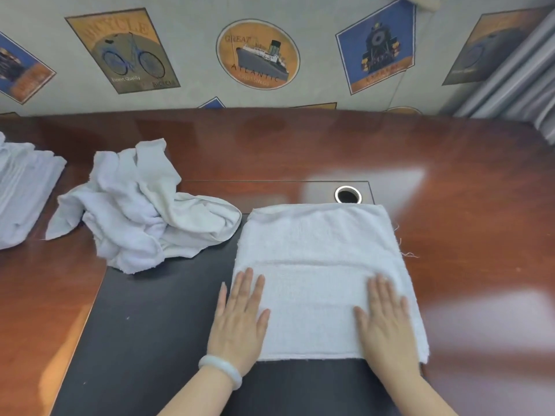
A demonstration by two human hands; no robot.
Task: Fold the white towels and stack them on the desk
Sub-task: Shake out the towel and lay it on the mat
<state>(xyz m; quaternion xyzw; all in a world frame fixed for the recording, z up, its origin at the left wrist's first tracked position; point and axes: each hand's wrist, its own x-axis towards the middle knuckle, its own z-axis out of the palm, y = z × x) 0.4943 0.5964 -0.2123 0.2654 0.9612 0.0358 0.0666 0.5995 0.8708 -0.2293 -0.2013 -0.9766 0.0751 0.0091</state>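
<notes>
Two flat hands (left (238,325), right (386,325)) press the towel (315,250).

Blk desk pad (150,325), metal cable grommet (348,194), poster wallpaper (195,55), grey curtain (510,85)

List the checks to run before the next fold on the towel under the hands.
1. Towel lies flat on the desk: ok.
2. Left hand flat on its left edge: ok.
3. Right hand flat near its right edge: ok.
4. Crumpled pile not overlapping it: ok.
5. Folded stack squared up: cannot tell, cut off by the frame.
</notes>
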